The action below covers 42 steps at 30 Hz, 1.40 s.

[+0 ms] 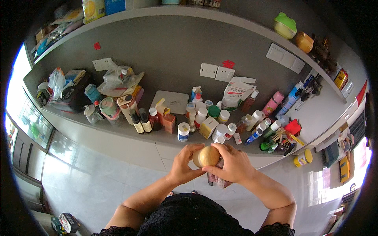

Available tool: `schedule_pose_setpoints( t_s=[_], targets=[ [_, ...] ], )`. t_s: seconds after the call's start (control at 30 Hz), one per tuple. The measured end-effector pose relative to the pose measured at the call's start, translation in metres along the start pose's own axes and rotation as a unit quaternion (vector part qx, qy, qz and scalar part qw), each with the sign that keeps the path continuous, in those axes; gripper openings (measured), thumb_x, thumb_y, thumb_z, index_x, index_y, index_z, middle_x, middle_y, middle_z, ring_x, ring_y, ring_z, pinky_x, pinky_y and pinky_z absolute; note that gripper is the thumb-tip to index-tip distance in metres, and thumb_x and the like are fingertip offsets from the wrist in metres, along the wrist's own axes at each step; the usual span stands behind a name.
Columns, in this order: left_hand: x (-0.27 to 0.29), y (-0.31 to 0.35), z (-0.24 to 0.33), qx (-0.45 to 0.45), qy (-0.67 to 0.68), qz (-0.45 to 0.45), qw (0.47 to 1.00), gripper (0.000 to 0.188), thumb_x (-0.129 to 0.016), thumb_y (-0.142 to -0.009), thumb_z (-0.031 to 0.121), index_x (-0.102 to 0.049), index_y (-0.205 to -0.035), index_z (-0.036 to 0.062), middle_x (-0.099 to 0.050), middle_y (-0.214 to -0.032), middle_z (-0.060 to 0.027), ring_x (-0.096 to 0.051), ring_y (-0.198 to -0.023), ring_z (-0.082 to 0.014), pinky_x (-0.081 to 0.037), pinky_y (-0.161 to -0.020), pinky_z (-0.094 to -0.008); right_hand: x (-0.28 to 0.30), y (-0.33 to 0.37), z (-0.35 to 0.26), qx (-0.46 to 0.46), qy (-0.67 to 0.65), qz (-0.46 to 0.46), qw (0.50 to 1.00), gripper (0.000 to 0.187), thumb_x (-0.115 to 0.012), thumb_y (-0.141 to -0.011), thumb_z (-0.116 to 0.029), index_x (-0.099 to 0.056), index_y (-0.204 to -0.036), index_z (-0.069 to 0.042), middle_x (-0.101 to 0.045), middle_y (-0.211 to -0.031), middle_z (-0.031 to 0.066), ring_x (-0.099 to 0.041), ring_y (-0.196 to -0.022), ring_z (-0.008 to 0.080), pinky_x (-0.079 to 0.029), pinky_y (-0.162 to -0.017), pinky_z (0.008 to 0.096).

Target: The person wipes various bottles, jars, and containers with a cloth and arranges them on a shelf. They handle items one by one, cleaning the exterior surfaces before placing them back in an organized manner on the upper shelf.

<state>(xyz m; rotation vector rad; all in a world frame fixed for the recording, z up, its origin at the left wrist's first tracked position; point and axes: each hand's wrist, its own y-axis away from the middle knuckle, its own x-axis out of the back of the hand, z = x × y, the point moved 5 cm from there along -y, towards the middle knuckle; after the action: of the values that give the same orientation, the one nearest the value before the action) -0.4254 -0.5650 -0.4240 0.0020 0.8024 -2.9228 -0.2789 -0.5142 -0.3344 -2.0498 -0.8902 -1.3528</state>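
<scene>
In front of the counter's edge, both my hands hold a small round jar with a shiny, wood-toned lid (pixel 209 156). My left hand (pixel 184 165) is closed around its left side, fingers and thumb curved against it. My right hand (pixel 233 165) grips it from the right, thumb across the near side. A crumpled pinkish-brown cloth (pixel 219 182) hangs under the right hand. How the cloth lies against the jar is hidden by the fingers. Just beyond my hands, on the counter, are a white bottle with a blue label (pixel 183 131), a yellow-white box (pixel 208 127) and several white-capped bottles.
The long counter (pixel 165 138) carries crowded bottles, dark pump bottles (pixel 145 120), an orange box (pixel 169 123), a flat grey scale-like plate (pixel 170 101) and plastic bags (pixel 118 78). A pink flask (pixel 273 103) stands right. Overhead runs a curved shelf (pixel 189 12). A yellow tub (pixel 303 158) is at right.
</scene>
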Motion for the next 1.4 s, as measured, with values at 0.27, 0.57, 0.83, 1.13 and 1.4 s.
schedule_pose_setpoints(
  t_s=[0.27,0.57,0.83,1.13,1.4],
  targets=[
    [0.006,0.0,-0.002,0.168,0.365,-0.04,0.915,0.077,-0.076,-0.066,-0.013,-0.042,-0.132,0.0057,-0.046,-0.137,-0.0126,-0.046,-0.126,-0.0227,-0.04,-0.105,-0.0373,0.029,0.006,0.003,0.172,-0.139,0.079,0.972,0.072,-0.078,-0.071,-0.024,-0.047,-0.134,-0.01,-0.058,-0.116,0.0154,-0.061,-0.098,0.0337,-0.05,-0.085,0.0402],
    [0.005,-0.001,0.005,0.126,0.399,-0.058,0.906,0.078,-0.073,-0.067,-0.015,-0.041,-0.134,0.0091,-0.036,-0.145,-0.0114,-0.04,-0.131,-0.0227,-0.038,-0.106,-0.0376,0.011,0.012,0.018,0.069,-0.338,0.03,0.938,0.075,-0.079,-0.072,-0.016,-0.043,-0.136,-0.004,-0.054,-0.121,0.0104,-0.056,-0.101,0.0144,-0.049,-0.081,0.0271],
    [-0.004,0.005,0.004,0.193,0.368,0.002,0.909,0.073,-0.073,-0.072,-0.005,-0.039,-0.135,0.0098,-0.043,-0.134,-0.0078,-0.041,-0.128,-0.0223,-0.037,-0.106,-0.04,-0.004,0.004,0.025,0.016,-0.314,0.05,0.948,0.069,-0.077,-0.073,-0.022,-0.044,-0.13,-0.003,-0.058,-0.114,0.0131,-0.058,-0.103,0.0163,-0.051,-0.077,0.0299],
    [-0.01,-0.006,-0.003,0.242,0.535,0.079,0.805,0.064,-0.062,-0.084,0.046,-0.042,-0.134,0.0124,-0.051,-0.127,-0.0108,-0.048,-0.121,-0.0272,-0.038,-0.102,-0.0457,-0.022,0.007,-0.008,0.119,-0.21,0.143,0.96,0.068,-0.081,-0.069,-0.03,-0.049,-0.123,-0.005,-0.055,-0.118,0.0187,-0.059,-0.102,0.0351,-0.049,-0.087,0.0413],
    [-0.014,0.001,-0.024,0.264,0.573,0.063,0.773,0.067,-0.063,-0.084,0.053,-0.042,-0.133,0.0122,-0.056,-0.115,-0.0117,-0.056,-0.107,-0.0241,-0.048,-0.089,-0.0403,-0.046,0.015,-0.022,0.113,-0.01,0.195,0.974,0.08,-0.081,-0.065,-0.051,-0.05,-0.128,-0.012,-0.05,-0.109,0.0108,-0.059,-0.086,0.0259,-0.054,-0.067,0.0382]
  ],
)
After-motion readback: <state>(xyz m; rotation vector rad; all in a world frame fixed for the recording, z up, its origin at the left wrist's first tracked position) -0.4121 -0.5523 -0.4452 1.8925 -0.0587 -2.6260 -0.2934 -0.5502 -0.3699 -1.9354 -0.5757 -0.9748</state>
